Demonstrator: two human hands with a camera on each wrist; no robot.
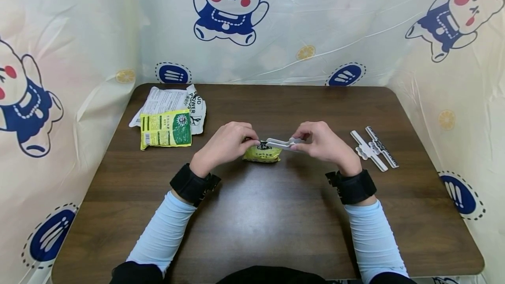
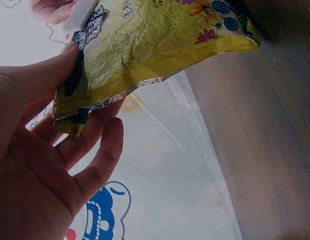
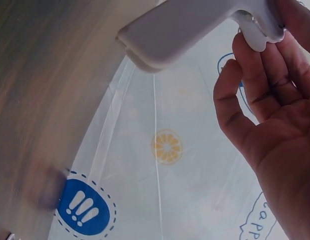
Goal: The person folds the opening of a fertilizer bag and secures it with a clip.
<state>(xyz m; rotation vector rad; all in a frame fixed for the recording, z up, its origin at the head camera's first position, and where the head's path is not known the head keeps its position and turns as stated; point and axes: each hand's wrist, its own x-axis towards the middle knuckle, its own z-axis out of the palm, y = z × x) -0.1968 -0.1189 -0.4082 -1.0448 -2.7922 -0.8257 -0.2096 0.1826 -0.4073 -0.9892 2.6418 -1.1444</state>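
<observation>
over the table (image 1: 252, 214), between its side edges, left hand (image 1: 229, 143) pinched the yellow packet (image 1: 262, 154), right hand (image 1: 321, 141) the white clip (image 1: 281, 146), lengthwise leftward toward it.

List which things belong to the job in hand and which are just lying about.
In the job:
crinkled yellow plastic packet, in left hand
long white plastic clip, in right hand

Apparently lying about:
yellow and green plastic packet
white printed packaging
two white plastic clips

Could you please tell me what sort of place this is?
Probably a screened-off tabletop workspace, perhaps for recording: pale sheeting printed with cartoon bears stands behind and beside a brown table, and black wrist bands are worn.
</observation>
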